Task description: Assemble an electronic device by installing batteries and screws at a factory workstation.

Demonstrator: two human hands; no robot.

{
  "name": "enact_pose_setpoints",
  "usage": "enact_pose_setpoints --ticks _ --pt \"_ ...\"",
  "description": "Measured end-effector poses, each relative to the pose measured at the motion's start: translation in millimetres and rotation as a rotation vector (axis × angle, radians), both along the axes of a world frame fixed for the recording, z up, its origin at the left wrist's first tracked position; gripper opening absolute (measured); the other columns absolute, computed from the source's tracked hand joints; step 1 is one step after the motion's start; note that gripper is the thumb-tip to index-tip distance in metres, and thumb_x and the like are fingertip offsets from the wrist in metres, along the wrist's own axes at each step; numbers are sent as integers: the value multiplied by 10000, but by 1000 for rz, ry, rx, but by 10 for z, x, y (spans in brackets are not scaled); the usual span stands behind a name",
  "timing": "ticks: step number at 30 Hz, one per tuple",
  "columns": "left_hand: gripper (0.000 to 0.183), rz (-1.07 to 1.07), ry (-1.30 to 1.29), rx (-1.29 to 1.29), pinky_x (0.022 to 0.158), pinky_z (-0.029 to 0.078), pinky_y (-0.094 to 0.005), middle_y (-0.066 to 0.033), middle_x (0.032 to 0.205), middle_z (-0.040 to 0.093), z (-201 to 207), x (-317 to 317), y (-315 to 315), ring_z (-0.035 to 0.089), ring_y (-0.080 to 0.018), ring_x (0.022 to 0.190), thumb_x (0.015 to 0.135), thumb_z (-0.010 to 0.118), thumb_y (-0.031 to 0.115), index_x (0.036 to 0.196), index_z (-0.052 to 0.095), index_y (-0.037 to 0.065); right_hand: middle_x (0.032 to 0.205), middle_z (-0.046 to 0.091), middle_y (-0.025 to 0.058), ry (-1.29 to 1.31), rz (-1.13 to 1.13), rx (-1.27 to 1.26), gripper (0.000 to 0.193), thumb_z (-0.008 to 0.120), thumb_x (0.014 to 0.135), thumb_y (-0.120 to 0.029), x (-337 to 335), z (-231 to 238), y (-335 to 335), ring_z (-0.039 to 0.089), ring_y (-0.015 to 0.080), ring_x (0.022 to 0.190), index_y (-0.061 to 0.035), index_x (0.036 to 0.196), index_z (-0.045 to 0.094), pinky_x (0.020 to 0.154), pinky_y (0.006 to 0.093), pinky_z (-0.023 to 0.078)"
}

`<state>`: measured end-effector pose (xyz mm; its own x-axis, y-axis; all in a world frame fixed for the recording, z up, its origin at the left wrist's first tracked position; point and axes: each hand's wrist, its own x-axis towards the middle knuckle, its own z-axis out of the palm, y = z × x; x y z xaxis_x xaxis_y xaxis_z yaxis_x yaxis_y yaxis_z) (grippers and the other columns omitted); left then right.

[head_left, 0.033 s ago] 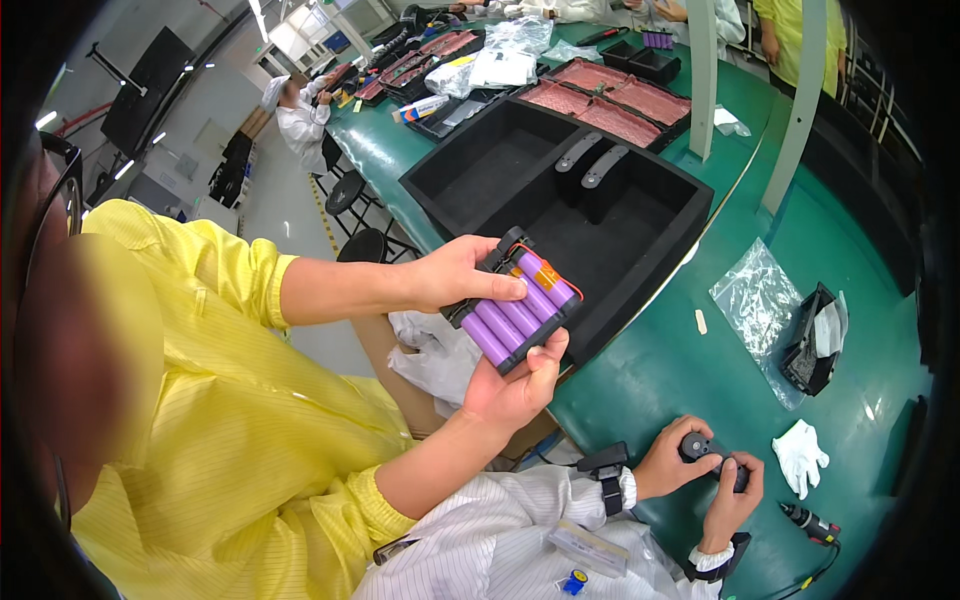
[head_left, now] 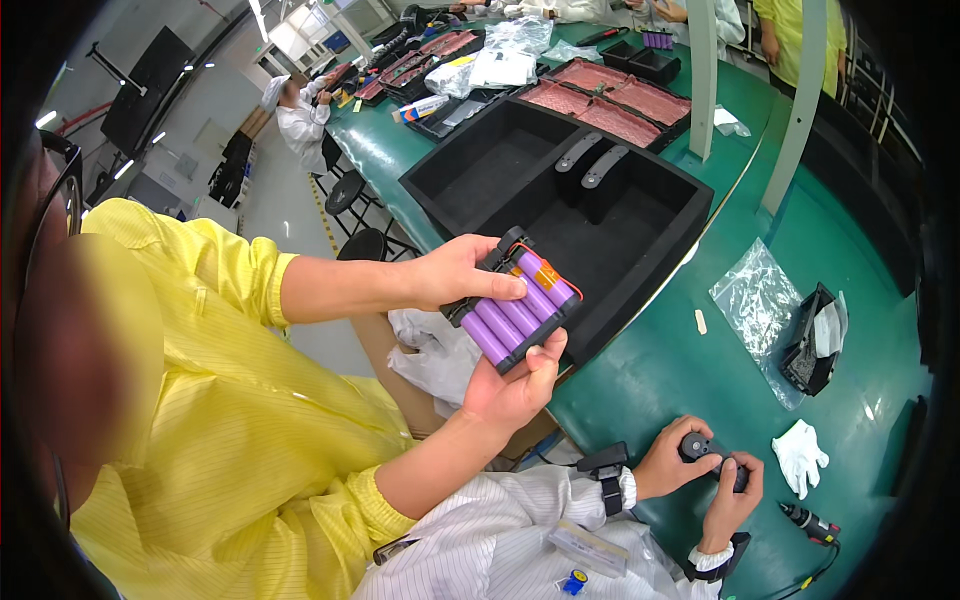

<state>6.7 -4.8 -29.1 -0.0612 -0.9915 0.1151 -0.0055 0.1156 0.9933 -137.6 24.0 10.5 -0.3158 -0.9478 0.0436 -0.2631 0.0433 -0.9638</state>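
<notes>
My left hand and my right hand are together over the green table's near edge. Between them is a small black device with a rounded end. The left fingers are wrapped round that end, while the right fingers close on its other end, so part of it is covered. To my left, a co-worker in a yellow coat holds a battery pack of purple cells in both hands. Its frame is black, with a red wire and orange tape along one side.
A large black foam-like tray spans the table ahead. Right of my hands lie a white glove and a corded electric screwdriver. Farther off are a clear plastic bag and a small black bin. Grey posts rise behind.
</notes>
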Motion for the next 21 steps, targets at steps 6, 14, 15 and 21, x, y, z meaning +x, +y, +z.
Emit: enact_pose_setpoints --ticks 6,14,15,21 --pt "344 -5 -2 -2 901 467 -330 -83 1084 586 -8 -33 25 585 -209 1012 802 785 145 1053 572 43 958 623 87 -1 -22 15 124 634 894 -79 3 16 41 561 176 869 8 973 594 800 306 459" --pt "330 -15 4 56 910 470 -333 -94 1093 582 53 9 40 583 -207 1029 818 773 150 1054 574 34 963 621 94 48 12 17 105 629 891 -50 -1 56 37 562 184 876 10 969 591 803 314 457" --pt "330 -12 3 59 910 470 -333 -94 1093 582 49 27 43 583 -207 1029 818 773 150 1054 574 34 968 620 98 50 35 4 104 627 889 -44 17 61 27 563 188 883 10 971 591 805 316 457" --pt "322 29 21 7 885 466 -377 -104 1030 590 73 -18 -8 587 -269 981 817 766 182 1031 571 39 976 616 111 78 50 -1 122 631 879 -38 -11 61 11 568 203 908 20 978 588 823 321 457"
